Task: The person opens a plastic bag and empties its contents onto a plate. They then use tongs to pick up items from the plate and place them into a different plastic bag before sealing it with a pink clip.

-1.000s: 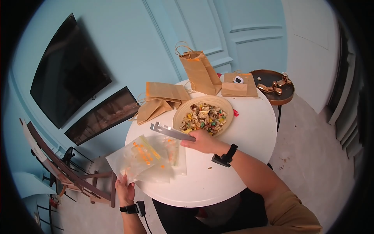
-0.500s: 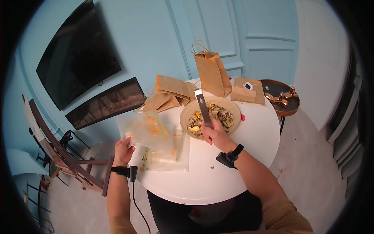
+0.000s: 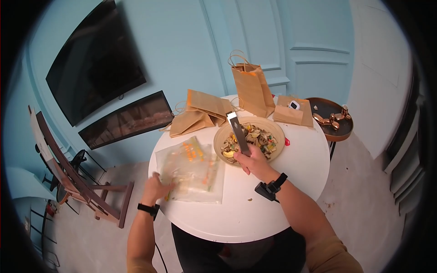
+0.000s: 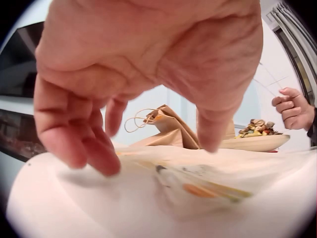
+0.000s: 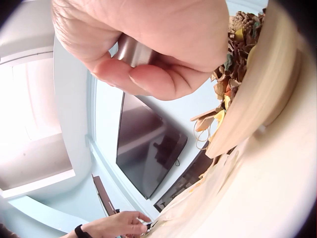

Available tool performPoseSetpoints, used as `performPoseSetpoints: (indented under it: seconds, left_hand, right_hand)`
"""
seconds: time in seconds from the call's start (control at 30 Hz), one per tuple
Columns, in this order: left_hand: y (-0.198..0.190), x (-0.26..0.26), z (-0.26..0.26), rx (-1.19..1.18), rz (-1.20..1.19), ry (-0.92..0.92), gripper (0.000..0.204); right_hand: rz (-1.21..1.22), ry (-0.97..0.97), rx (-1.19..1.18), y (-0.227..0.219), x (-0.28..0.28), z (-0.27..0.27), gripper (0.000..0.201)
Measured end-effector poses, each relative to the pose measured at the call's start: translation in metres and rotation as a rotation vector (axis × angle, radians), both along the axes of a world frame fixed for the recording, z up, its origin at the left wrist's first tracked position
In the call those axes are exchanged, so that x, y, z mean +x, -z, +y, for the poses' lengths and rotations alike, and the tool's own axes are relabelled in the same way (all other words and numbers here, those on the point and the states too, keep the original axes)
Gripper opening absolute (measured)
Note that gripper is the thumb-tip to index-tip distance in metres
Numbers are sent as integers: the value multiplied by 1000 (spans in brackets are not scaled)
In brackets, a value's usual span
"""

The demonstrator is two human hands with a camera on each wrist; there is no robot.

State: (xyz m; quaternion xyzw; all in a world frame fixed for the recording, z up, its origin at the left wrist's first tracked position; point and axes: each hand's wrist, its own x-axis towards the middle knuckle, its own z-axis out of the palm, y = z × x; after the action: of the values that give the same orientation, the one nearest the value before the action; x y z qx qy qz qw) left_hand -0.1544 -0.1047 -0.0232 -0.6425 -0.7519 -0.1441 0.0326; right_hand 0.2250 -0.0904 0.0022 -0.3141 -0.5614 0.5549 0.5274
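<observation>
In the head view my right hand grips a pair of metal tongs, their toothed ends pointing up and away. The tongs overlap a round wooden plate heaped with potpourri. Frosted zip bags with orange print lie overlapping on the left of the white table. My left hand hovers at their left edge, slightly blurred. In the left wrist view its fingers and thumb are spread over a bag, with nothing between them.
Behind the plate, a tall paper bag stands upright. Folded paper bags lie left of it. To its right, a small white device rests on a flat paper bag. A side table carries a shiny copper-coloured figure.
My left hand has lowered the zip bag onto the other bags and let go of it. My right hand has swung the tongs from pointing left to upright over the plate.
</observation>
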Motion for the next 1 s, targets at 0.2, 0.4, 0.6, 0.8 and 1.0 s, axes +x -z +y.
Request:
performPoseSetpoints:
  seconds: [0.2, 0.4, 0.6, 0.8, 1.0]
  left_hand:
    - [13, -31, -34, -235, -418, 155, 32]
    - [-46, -17, -107, -359, -876, 286, 12]
    - [-71, 20, -121, -311, -974, 377, 16]
    - [-49, 75, -68, -117, -930, 463, 15]
    - [-32, 90, -27, -147, -867, 502, 9]
  right_hand:
    - [4, -3, -10, 1, 1, -1, 19]
    - [-7, -31, -6, 18, -2, 8, 24]
    - [-110, -230, 57, 7, -3, 0, 38]
    - [-107, -299, -16, 5, 0, -6, 41]
    - [-118, -215, -15, 14, 1, 0, 34]
